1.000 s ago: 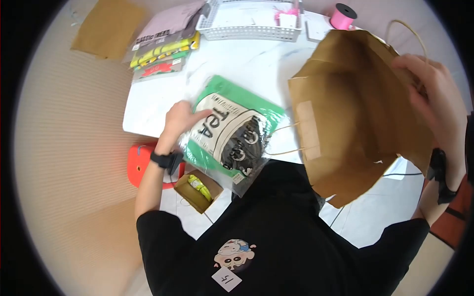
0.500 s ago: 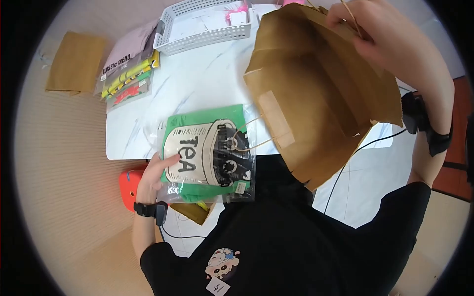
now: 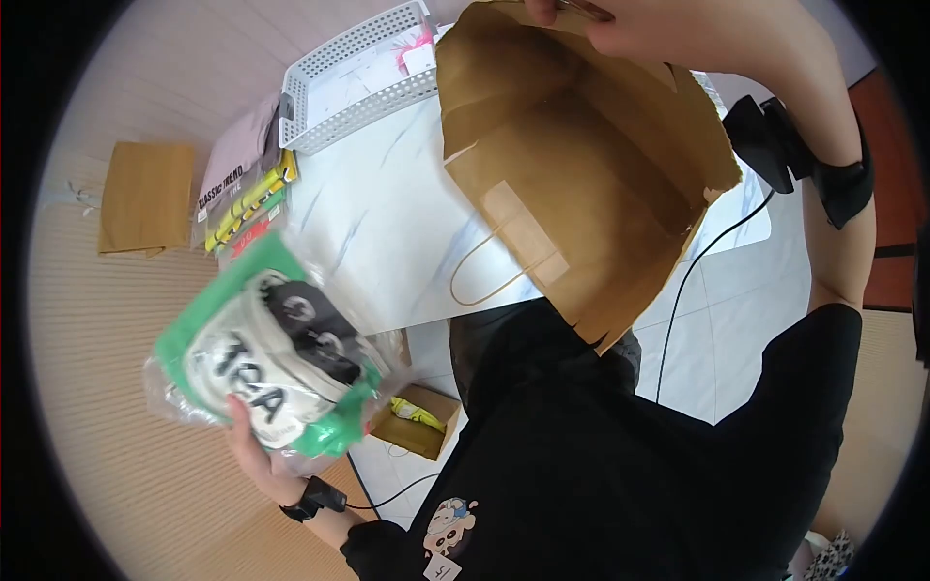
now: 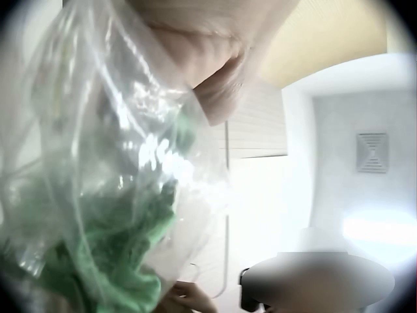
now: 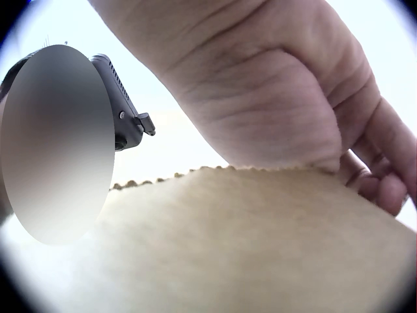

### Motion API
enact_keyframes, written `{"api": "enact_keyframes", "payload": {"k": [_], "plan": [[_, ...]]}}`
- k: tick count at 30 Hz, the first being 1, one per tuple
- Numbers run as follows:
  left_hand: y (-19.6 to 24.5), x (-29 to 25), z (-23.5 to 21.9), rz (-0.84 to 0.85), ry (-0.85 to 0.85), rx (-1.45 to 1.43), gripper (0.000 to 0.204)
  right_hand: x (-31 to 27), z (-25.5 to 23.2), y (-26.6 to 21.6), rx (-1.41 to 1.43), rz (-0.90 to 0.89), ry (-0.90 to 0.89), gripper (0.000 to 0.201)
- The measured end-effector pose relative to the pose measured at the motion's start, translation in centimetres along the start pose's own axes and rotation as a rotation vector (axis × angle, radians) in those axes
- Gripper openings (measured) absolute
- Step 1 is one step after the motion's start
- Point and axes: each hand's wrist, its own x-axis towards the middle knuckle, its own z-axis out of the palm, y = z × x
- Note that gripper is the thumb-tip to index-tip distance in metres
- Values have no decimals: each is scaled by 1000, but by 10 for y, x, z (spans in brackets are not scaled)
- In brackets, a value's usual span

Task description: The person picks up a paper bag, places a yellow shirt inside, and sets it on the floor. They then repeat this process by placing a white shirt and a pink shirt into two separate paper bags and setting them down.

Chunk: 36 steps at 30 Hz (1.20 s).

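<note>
In the head view, my left hand grips the lower edge of a clear plastic packet with a folded green garment in it, printed "TEA" on white and black. The packet is tilted, off the table's left front corner; its crinkled plastic and green cloth fill much of the left wrist view. My right hand holds a large brown paper bag at its top edge, partly cut off by the frame. The bag's mouth gapes toward me, and a loop handle hangs on its near side. The right wrist view shows that hand at the bag's serrated rim.
A white perforated basket stands at the back of the marble-patterned table. Packaged clothes are stacked at the left, beside a flat brown paper bag. Below, a small brown box holds a yellow packet. A black cable trails at the right.
My left hand has lifted the packet of green garment off the table and carried it left, turning it. The right hand has shifted the paper bag leftward in view. The head view has turned too.
</note>
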Motion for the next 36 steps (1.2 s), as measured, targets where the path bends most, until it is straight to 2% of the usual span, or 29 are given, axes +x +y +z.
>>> {"api": "enact_keyframes", "payload": {"k": [2,3,5,6,7,8,10,11,12,13,16,17,18,19,20,22,24,26,28,29,30,32,33,35,36], "plan": [[2,-6,0,177,49,-139,58,-1,-4,-4,32,-8,35,23],[-10,-5,-7,181,55,-140,58,-1,-7,-7,26,-6,16,23],[-64,13,-26,725,201,491,68,5,-8,2,23,-5,4,23],[-81,18,-29,992,268,814,74,18,2,17,2,-150,80,23],[-91,13,-12,1003,266,815,74,20,9,29,-18,-292,157,23],[-105,2,31,813,222,515,66,14,6,33,-13,-289,166,23],[-130,-18,121,404,120,-69,54,10,-7,29,89,-236,43,26],[-110,-35,160,207,-261,-379,53,13,-6,32,96,-234,50,26],[-122,-37,185,90,-536,-657,49,19,-4,39,129,-282,71,28],[-151,-37,201,-107,-400,-678,45,24,2,48,165,-332,92,30],[-149,-60,265,-373,-580,-740,44,20,15,47,190,-246,159,30],[-151,-62,276,-426,-622,-763,44,19,19,46,183,-250,160,30],[-152,-63,290,-482,-656,-786,44,20,21,50,188,-349,124,29],[-157,-59,303,-482,-644,-796,44,21,21,51,192,-451,84,29],[-163,-52,312,-523,-686,-846,44,20,21,45,180,-466,75,29],[-166,-40,329,-577,-711,-903,44,11,24,24,171,-386,70,25],[-181,-30,335,-533,-664,-918,42,35,54,67,147,-455,92,23],[-189,-29,321,-478,-625,-852,42,9,76,1,130,-542,151,20],[-182,-30,293,-578,-636,-570,43,5,103,-25,131,-627,200,16],[-171,-33,271,-547,-716,-554,45,-5,120,-18,129,-668,227,14],[-159,-34,249,-410,-761,-347,39,-3,131,-30,126,-707,254,12],[-169,-39,201,-154,-539,-115,28,-7,153,-50,116,-788,310,9],[-178,-46,185,-159,-518,-125,28,-5,166,-48,114,-829,337,8],[-197,-57,161,18,-257,318,21,-5,173,-51,96,-848,299,8],[-206,-57,159,14,-246,314,21,-4,175,-54,78,-842,274,9]]}}
